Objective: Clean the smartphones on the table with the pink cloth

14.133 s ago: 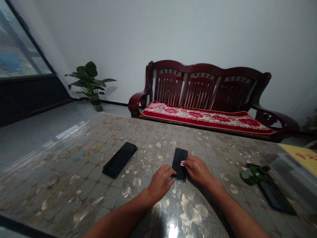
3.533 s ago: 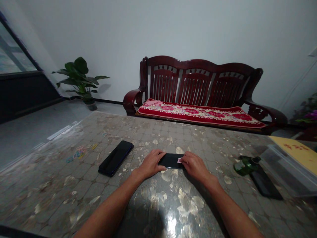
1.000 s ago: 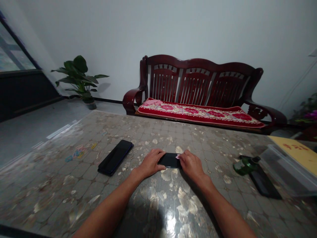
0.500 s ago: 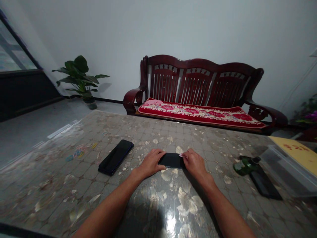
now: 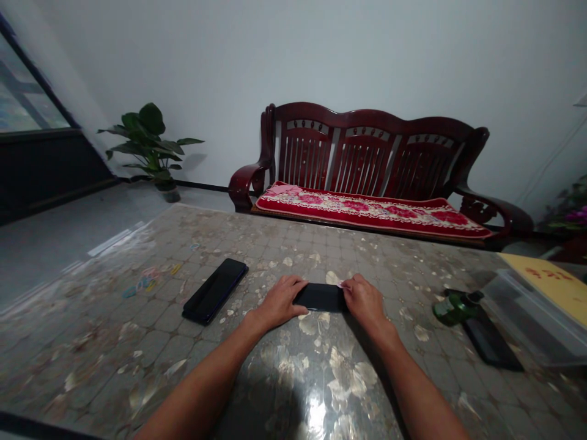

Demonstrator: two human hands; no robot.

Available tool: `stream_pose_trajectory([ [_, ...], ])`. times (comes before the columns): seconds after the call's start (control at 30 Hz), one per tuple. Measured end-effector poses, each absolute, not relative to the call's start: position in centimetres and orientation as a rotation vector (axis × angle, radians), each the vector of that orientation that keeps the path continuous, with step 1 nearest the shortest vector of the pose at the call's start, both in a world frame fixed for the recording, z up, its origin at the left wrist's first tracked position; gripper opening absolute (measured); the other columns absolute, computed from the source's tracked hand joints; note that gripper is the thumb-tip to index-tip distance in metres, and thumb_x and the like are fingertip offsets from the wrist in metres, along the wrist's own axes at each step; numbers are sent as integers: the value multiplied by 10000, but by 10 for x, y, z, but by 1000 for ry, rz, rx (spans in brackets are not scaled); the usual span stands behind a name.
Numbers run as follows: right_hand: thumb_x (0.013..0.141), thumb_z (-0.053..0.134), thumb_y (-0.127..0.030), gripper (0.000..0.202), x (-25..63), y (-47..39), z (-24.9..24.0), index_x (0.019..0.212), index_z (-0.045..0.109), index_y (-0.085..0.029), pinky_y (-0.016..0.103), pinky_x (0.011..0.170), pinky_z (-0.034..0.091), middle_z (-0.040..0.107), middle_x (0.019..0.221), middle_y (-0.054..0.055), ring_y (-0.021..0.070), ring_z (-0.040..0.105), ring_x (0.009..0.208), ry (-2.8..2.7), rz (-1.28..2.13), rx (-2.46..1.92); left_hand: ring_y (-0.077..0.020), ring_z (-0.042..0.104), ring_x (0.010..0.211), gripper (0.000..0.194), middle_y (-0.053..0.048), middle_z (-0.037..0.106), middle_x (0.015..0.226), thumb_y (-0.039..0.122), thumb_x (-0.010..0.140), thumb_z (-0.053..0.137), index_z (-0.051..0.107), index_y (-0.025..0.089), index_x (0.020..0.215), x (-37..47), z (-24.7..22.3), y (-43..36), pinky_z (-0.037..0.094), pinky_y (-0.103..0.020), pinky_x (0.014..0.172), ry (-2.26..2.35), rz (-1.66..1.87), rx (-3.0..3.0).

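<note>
Your left hand (image 5: 281,300) curves part-open around the left end of the black phone (image 5: 321,297), thumb and fingers holding its edges — the phone lies flat, crosswise on the counter (image 5: 394,275). Your right hand (image 5: 365,304), fingers bunched, pinches a pale pink scrap (image 5: 341,285) at its far right corner.

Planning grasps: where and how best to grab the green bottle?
Grip the green bottle around its middle, probably from above with the right hand, once free: it lies on its side, partly over a dark slab, with its dark cap toward the clear box, leaving the cap end tighter.
</note>
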State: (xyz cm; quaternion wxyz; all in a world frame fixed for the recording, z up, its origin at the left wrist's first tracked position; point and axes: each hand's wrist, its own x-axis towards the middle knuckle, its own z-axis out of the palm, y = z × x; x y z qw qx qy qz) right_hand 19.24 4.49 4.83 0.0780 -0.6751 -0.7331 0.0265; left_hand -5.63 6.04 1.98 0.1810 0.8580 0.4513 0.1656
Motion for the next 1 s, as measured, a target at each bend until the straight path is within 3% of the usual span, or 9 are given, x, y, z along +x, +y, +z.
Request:
stream_pose_trajectory([
  [1.0,986,478,-167,269,190,47,41,1032,741,-195,251,780,380,661,998,74,185,617,932,-2229,62,-1926,-305,528,1177,624,-107,594,1309,360,784,801,575,194,1340,-55,21,60,429,-421,1034,1282,464,2398],
])
